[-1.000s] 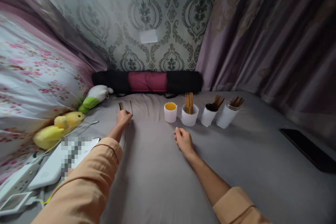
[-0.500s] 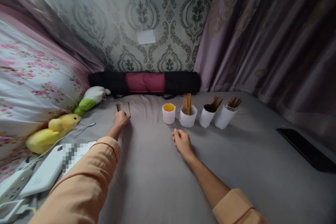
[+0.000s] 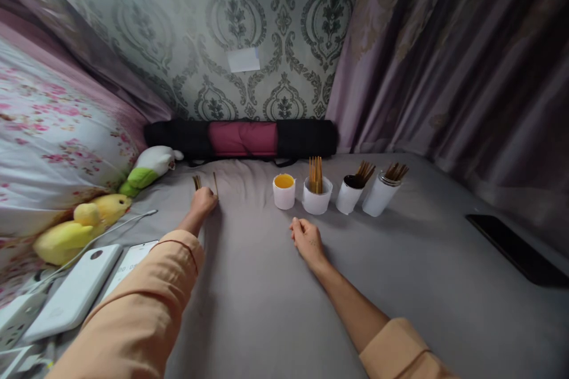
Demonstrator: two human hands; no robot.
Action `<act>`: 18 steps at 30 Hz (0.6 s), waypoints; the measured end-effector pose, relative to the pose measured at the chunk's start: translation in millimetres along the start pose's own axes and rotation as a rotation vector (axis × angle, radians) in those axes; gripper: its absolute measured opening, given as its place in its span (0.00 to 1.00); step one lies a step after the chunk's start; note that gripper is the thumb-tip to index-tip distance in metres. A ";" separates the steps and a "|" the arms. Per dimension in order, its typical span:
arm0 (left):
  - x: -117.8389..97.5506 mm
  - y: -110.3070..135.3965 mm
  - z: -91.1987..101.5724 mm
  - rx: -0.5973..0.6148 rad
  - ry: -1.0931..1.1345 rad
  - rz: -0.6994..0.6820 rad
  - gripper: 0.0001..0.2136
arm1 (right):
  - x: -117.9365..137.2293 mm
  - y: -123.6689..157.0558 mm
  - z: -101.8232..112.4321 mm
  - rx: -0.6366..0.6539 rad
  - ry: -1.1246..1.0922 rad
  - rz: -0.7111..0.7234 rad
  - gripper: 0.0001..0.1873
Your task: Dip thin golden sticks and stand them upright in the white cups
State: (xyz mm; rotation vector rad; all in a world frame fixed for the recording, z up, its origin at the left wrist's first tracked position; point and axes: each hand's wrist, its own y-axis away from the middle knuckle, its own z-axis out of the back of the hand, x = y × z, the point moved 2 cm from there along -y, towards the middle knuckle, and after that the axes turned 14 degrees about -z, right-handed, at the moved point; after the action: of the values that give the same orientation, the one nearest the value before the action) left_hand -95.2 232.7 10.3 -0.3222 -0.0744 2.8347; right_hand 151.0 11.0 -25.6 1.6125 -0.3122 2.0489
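My left hand (image 3: 203, 201) is at the far left of the grey sheet, its fingers closed on a thin brown stick (image 3: 216, 183) at its right side. Just behind the knuckles a small bunch of similar sticks (image 3: 197, 182) shows; the hand hides their near ends. My right hand (image 3: 306, 240) rests loosely curled on the sheet, with nothing visible in it. Beyond it stands a white cup with a yellow inside (image 3: 284, 195), beside a wider white cup (image 3: 316, 204) holding several upright sticks (image 3: 315, 173).
Farther right, two tilted white containers (image 3: 349, 198) (image 3: 379, 196) hold more sticks. A black phone (image 3: 515, 249) lies at right. Plush toys (image 3: 84, 228), a white power bank (image 3: 73, 293), a cable and another phone (image 3: 128, 263) line the left. A black-and-maroon roll (image 3: 242, 138) lies along the wall.
The whole view has shifted slightly, so things appear a little farther left. Both hands keep nearly the same pose and place.
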 end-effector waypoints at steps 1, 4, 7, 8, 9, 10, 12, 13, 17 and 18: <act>-0.3 -0.2 -0.6 0.007 0.000 0.005 0.12 | 0.2 -0.1 -0.1 -0.002 0.002 0.000 0.22; -1.1 -1.1 -2.6 0.026 0.005 0.016 0.13 | 0.6 0.0 -0.4 -0.007 0.004 -0.001 0.22; -1.8 -1.9 -4.3 0.033 0.012 0.010 0.14 | 0.8 0.4 -0.3 -0.011 0.012 0.001 0.23; -1.9 -2.1 -4.7 0.033 0.013 0.008 0.14 | 0.8 0.5 -0.2 -0.012 0.016 0.003 0.23; -1.9 -2.1 -4.9 0.033 0.014 0.007 0.14 | 0.8 0.6 -0.1 -0.013 0.020 0.005 0.23; -1.9 -2.0 -5.1 0.032 0.015 0.008 0.14 | 0.8 0.6 -0.1 -0.014 0.023 0.006 0.23; -1.8 -1.5 -5.1 0.031 0.017 0.012 0.14 | 0.7 0.4 -0.1 -0.015 0.023 0.002 0.22; -1.8 -1.2 -5.0 0.032 0.018 0.014 0.14 | 0.7 0.4 -0.2 -0.014 0.023 0.000 0.22; -2.7 -0.1 -3.9 0.042 0.024 0.019 0.14 | 1.2 0.3 -0.3 -0.011 0.026 -0.002 0.22; -3.1 0.1 -3.5 0.046 0.025 0.021 0.14 | 1.3 0.4 -0.2 -0.014 0.027 0.000 0.22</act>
State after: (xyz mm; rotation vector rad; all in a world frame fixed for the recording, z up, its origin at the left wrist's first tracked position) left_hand -91.6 231.8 7.6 -0.3507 -0.0011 2.8474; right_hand 150.4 11.1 -24.4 1.5757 -0.3156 2.0618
